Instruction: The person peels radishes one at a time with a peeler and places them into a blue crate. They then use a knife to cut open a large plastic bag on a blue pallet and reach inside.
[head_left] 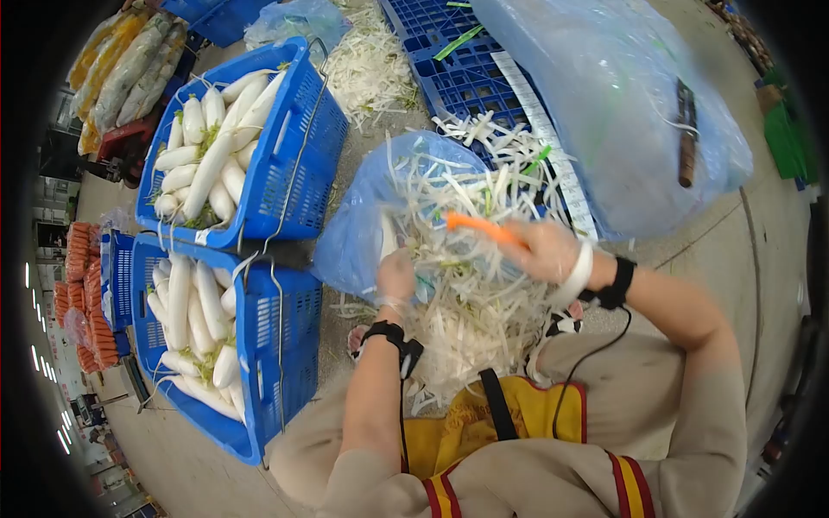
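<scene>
My left hand [396, 276] is closed around the lower end of a white radish [388, 235], which points away from me over a blue plastic bag [358, 216]. In my right hand [546, 250] is an orange peeler [479, 228], its head pointing left towards the radish but apart from it. Slight blur hides the peeler's blade. Long white radish peelings [475, 302] lie heaped beneath both hands and between my legs. Some of them hang over the bag's opening.
Two blue crates of white radishes [298, 173] [289, 345] stand at the left. A blue pallet [414, 39] with a large filled plastic bag [596, 104] is at the upper right. More peelings [367, 65] cover the floor ahead. Orange bagged goods [97, 302] are stacked far left.
</scene>
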### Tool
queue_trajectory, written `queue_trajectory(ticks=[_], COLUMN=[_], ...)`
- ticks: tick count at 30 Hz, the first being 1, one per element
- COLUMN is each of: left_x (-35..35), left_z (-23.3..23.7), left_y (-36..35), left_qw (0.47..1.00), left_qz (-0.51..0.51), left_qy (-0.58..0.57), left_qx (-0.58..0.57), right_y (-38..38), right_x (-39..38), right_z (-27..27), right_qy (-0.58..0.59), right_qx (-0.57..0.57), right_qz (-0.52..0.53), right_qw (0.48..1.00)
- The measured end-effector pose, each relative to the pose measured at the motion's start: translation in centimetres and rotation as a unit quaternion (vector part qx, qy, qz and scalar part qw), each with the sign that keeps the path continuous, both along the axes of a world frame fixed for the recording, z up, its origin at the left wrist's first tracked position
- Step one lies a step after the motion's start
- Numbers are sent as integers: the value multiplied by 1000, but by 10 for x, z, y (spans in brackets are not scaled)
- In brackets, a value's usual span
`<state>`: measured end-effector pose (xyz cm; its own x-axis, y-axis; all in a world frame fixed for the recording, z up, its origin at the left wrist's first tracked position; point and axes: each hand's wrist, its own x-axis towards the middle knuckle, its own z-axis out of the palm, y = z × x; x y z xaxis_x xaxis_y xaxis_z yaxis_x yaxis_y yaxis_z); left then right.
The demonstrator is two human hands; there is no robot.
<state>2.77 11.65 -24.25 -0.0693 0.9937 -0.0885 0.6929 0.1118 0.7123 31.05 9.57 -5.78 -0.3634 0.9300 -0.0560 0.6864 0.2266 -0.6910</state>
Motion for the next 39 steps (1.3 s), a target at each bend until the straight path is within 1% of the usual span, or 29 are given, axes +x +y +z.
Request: queue_trajectory(ticks=[1, 2, 3, 5, 7, 8, 9, 11, 13, 14, 15, 16, 17, 18, 19, 21, 23, 24, 25, 27, 29, 31, 32, 33, 34, 35, 36, 37, 39], left_x=[6, 0, -1, -2, 1, 2, 2, -3, -17, -37, -36, -27, -17, -6, 4, 17, 38, 48, 51, 52, 56, 59, 57, 50, 41, 34, 29, 25, 20], left_z=[-17, -32, -46, -70, -74, -71, -68, -64, -53, -71, -54, -29, -3, 28, 52, 73, 124, 153, 171, 199, 233, 259, 262, 260, 255, 252, 254, 254, 256], left_y=[7, 15, 20, 20, 35, 43, 49, 50, 47, 40, 30, 17, 3, -11, -27, -48, -65, -73, -81, -100, -118, -129, -137, -142, -145, -148, -153, -156, -162], left_qw=[999, 996, 996, 971, 970, 964, 955, 956, 981, 975, 978, 948, 900, 869, 833, 836, 791, 799, 800, 775, 774, 753, 742, 743, 791, 834, 834, 848, 861], left_qz=[-16, -42, -44, 76, 89, 117, 147, 153, 105, 71, 68, 94, 113, 124, 133, 91, -15, -54, -66, -166, -163, -101, -87, -85, -111, -139, -139, -149, -164], left_qy=[35, 59, 60, 210, 203, 195, 186, 181, 69, -87, -85, -213, -338, -398, -458, -483, -568, -561, -562, -569, -574, -618, -637, -636, -577, -514, -512, -490, -462], left_qx=[29, -46, -55, -85, -96, -139, -176, -171, -151, -190, -178, -218, -253, -267, -282, -244, -226, -209, -198, -220, -211, -201, -190, -189, -168, -148, -150, -139, -132], right_y=[2, 2, 4, 8, 10, 10, 11, 13, 10, 8, 7, 6, 6, 8, 12, 16, 11, 5, -3, -18, -39, -62, -63, -59, -54, -55, -63, -73, -96], right_x=[1, 2, 3, 5, 6, 6, 6, 7, 10, 11, 10, 9, 8, 5, 4, -1, -13, -19, -24, -34, -43, -55, -57, -52, -43, -36, -34, -35, -38], right_z=[-10, -16, -17, -24, -40, -46, -51, -52, -56, -57, -54, -48, -41, -35, -29, -16, 4, 13, 28, 52, 62, 70, 76, 85, 94, 102, 113, 119, 123], right_qy=[9, 18, 10, 25, 44, 64, 62, 26, 23, 21, 24, 25, 26, 12, 13, 165, 310, 424, 424, 602, 593, 528, 445, 446, 296, 135, 41, 42, -59], right_qx=[-38, -77, -101, -150, -178, -192, -199, -216, -195, -176, -163, -171, -178, -203, -188, -342, -356, -340, -325, -368, -359, -259, -235, -236, -136, -31, 59, 59, 142], right_qz=[17, 33, 38, 35, 20, 3, 2, -3, -3, 1, -1, -12, -24, -28, -31, -74, -120, -134, -132, -113, -83, -13, 2, 4, -4, -13, -21, -24, 117], right_qw=[999, 996, 994, 988, 983, 979, 978, 976, 981, 984, 986, 985, 983, 979, 982, 922, 873, 829, 835, 699, 716, 808, 864, 863, 945, 990, 997, 997, 981])
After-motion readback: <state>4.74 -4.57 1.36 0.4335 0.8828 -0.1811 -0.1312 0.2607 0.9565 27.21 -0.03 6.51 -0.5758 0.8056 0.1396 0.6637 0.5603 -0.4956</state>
